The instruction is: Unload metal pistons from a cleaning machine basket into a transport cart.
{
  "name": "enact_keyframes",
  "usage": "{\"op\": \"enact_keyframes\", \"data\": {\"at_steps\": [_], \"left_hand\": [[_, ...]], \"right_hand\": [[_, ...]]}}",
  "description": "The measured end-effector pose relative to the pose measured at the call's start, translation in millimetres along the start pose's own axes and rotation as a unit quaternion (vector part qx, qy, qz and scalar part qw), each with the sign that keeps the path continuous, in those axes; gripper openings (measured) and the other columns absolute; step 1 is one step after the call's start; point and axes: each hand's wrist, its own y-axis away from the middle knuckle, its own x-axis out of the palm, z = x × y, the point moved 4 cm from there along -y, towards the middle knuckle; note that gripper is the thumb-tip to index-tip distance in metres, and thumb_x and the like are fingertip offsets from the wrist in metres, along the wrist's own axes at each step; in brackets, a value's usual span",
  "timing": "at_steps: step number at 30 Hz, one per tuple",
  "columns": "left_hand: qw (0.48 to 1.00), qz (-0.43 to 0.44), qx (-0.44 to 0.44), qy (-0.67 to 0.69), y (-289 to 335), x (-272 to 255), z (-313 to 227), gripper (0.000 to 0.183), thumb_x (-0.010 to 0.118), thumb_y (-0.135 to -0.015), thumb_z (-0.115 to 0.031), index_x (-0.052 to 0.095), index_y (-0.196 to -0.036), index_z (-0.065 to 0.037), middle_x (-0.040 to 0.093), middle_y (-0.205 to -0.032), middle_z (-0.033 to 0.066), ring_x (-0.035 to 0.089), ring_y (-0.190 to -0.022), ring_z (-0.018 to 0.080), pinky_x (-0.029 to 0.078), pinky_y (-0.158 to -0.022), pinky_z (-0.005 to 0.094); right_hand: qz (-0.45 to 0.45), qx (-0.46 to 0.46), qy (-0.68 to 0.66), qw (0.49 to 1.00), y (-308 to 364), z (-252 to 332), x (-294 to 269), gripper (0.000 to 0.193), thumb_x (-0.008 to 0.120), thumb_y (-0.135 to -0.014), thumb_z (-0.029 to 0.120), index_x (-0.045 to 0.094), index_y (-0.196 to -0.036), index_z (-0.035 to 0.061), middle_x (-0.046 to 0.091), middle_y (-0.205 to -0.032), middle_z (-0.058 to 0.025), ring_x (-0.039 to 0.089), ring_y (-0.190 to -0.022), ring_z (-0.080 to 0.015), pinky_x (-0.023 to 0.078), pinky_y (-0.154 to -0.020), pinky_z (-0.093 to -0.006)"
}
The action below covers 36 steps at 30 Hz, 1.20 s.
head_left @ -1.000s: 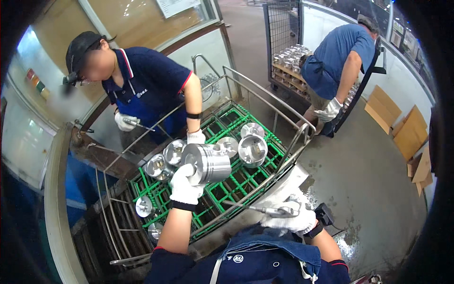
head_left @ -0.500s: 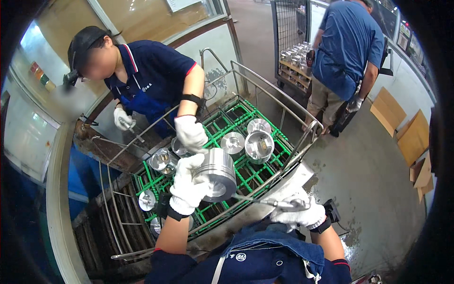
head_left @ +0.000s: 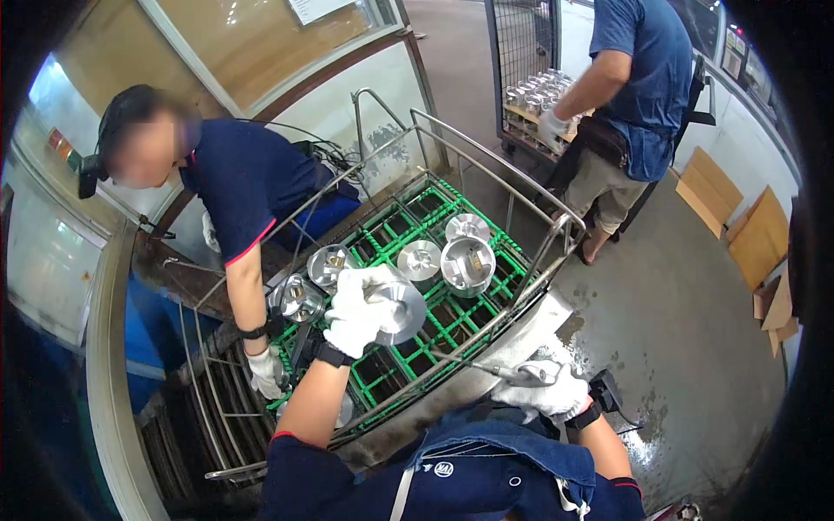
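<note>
My left hand (head_left: 354, 306), in a white glove, grips a silver metal piston (head_left: 405, 314) above the green rack (head_left: 465, 340), its flat round end facing up and toward me. In my right hand (head_left: 556, 392), also gloved, is an air blow gun (head_left: 514, 375). Its thin nozzle points left over the rack's near rail, below the held piston. Beyond the held piston stand a hollow upturned piston (head_left: 468, 266) and two others. More pistons (head_left: 327, 265) sit on the rack's left side. A co-worker's gloved hand (head_left: 264, 373) reaches to the rack's near left corner.
A bent metal rail (head_left: 499, 161) surrounds the rack. The co-worker (head_left: 252, 174) leans in from the left. At the back right, another person (head_left: 638, 95) stands by a wire cart (head_left: 526, 52) holding many pistons. Cardboard sheets (head_left: 754, 234) lean on the right wall; the floor (head_left: 660, 347) has wet patches.
My left hand has moved slightly away from me, tilting the piston's end upward. The co-worker's hand has swung from the rack's middle to its near left corner. The other person reaches toward the cart.
</note>
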Motion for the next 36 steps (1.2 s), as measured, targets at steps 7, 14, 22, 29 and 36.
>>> {"op": "enact_keyframes", "data": {"at_steps": [7, 14, 22, 29, 36], "left_hand": [[0.932, 0.082, 0.060, -0.347, -29.3, 25.5, 12.9, 0.033, 0.064, -0.069, -0.015, 0.060, -0.102, -0.015, 0.059, -0.099, 0.0123, 0.059, -0.080, 0.0312, 0.050, -0.068, 0.0392], [0.849, 0.152, 0.217, -0.457, 5.4, 29.9, 29.9, 0.017, 0.052, -0.087, -0.017, 0.062, -0.100, -0.010, 0.060, -0.076, 0.0149, 0.060, -0.061, 0.0326, 0.050, -0.050, 0.0413], [0.800, 0.410, 0.187, -0.396, 107.2, 29.8, 45.4, 0.031, 0.055, -0.075, -0.011, 0.057, -0.104, 0.000, 0.059, -0.075, 0.0131, 0.062, -0.064, 0.0294, 0.050, -0.051, 0.0404], [0.835, 0.390, 0.120, -0.369, 83.4, 19.7, -8.8, 0.013, 0.055, -0.079, -0.023, 0.062, -0.088, -0.016, 0.060, -0.074, 0.0067, 0.063, -0.067, 0.0282, 0.048, -0.051, 0.0414], [0.969, 0.056, 0.060, -0.234, 25.5, -33.6, -38.7, 0.016, 0.063, -0.079, -0.013, 0.068, -0.094, -0.010, 0.060, -0.078, 0.0112, 0.061, -0.070, 0.0260, 0.048, -0.061, 0.0344]], "right_hand": [[-0.051, -0.008, 0.159, 0.986, 16.5, 19.1, 1.7, 0.035, 0.071, -0.086, 0.024, 0.063, -0.116, 0.0083, 0.065, -0.083, -0.0014, 0.054, -0.054, -0.0070, 0.048, -0.045, -0.0225], [-0.104, 0.010, 0.136, 0.985, 22.8, 15.0, -8.7, 0.028, 0.073, -0.083, 0.025, 0.067, -0.103, 0.0067, 0.064, -0.077, -0.0010, 0.055, -0.054, -0.0073, 0.047, -0.046, -0.0237], [-0.036, -0.420, 0.428, 0.799, -16.3, 15.7, 21.1, 0.024, 0.066, -0.088, 0.023, 0.065, -0.107, 0.0086, 0.063, -0.078, -0.0017, 0.058, -0.065, -0.0098, 0.050, -0.058, -0.0217], [0.023, -0.232, 0.401, 0.886, -61.0, -1.6, 25.7, 0.023, 0.065, -0.087, 0.031, 0.067, -0.098, 0.0115, 0.057, -0.065, 0.0012, 0.050, -0.057, -0.0129, 0.043, -0.055, -0.0279], [-0.022, -0.112, 0.332, 0.936, -34.6, 20.9, 24.3, 0.021, 0.069, -0.083, 0.032, 0.066, -0.093, 0.0134, 0.059, -0.065, 0.0015, 0.053, -0.057, -0.0122, 0.043, -0.053, -0.0282]]}}
